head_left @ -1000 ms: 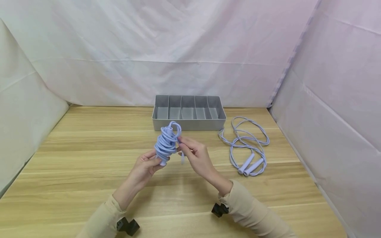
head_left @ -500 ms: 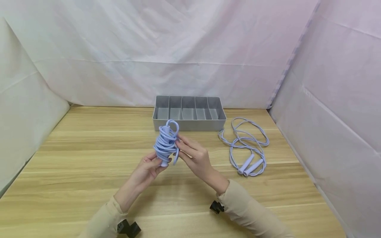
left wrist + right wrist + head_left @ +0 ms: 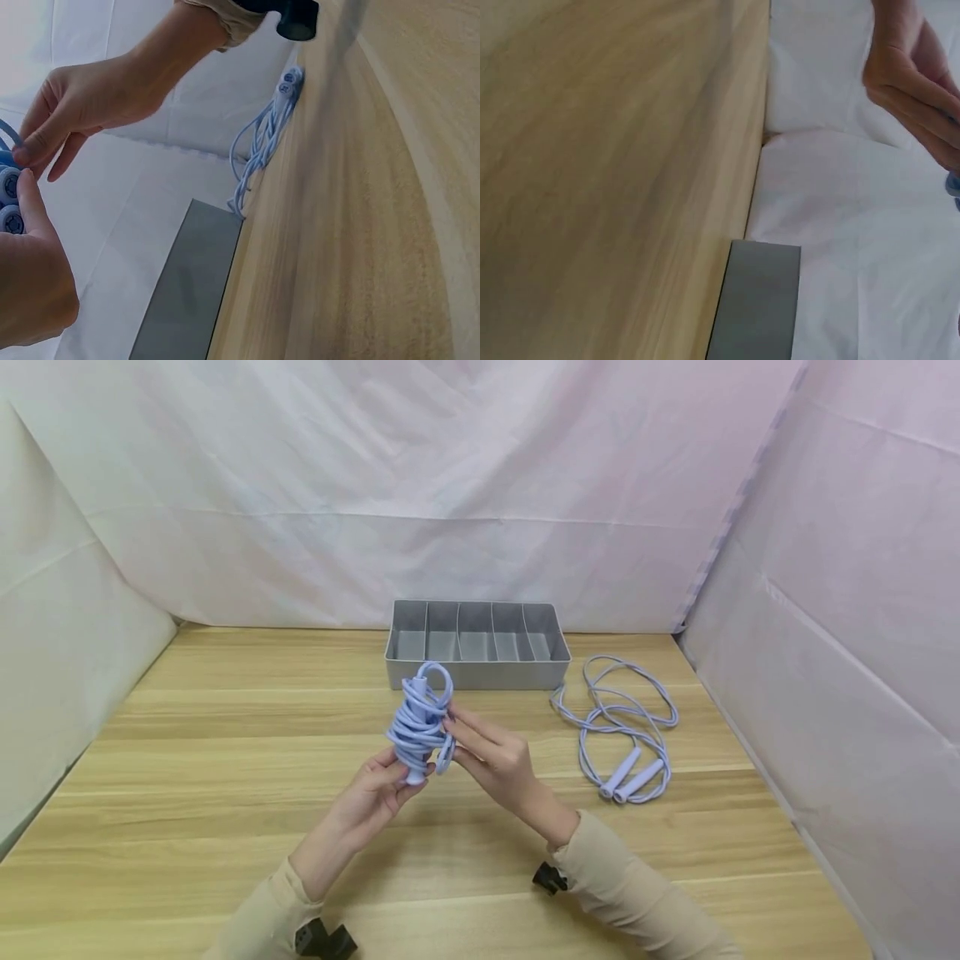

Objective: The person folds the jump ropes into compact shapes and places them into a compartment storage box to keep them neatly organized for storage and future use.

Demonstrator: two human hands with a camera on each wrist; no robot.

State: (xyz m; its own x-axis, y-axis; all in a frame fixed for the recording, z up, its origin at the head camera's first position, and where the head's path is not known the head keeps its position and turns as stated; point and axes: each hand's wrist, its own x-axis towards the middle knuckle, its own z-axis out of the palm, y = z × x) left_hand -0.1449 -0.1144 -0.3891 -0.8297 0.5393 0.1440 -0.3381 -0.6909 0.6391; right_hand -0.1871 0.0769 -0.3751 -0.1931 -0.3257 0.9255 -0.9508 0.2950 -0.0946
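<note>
Over the middle of the table, a light-blue jump rope (image 3: 416, 727) is wound in coils round its handles. My left hand (image 3: 371, 797) grips it low down, thumb and fingers about the flared handle ends. From the right, my right hand (image 3: 495, 760) pinches a strand at the side of the coils, and a loop arches over the top. In the left wrist view, two round handle ends (image 3: 9, 186) show beside my left thumb. A second light-blue jump rope (image 3: 639, 782) lies loosely looped on the table to the right, its two handles side by side.
A grey box (image 3: 477, 675) with several compartments stands at the back of the wooden table (image 3: 225, 752), just behind the held rope. White cloth (image 3: 300, 568) hangs behind and along both sides.
My right hand has shifted slightly, and its loose rope end has gone from hanging below the fingers to a small bend close against the coils. My left hand keeps its grip.
</note>
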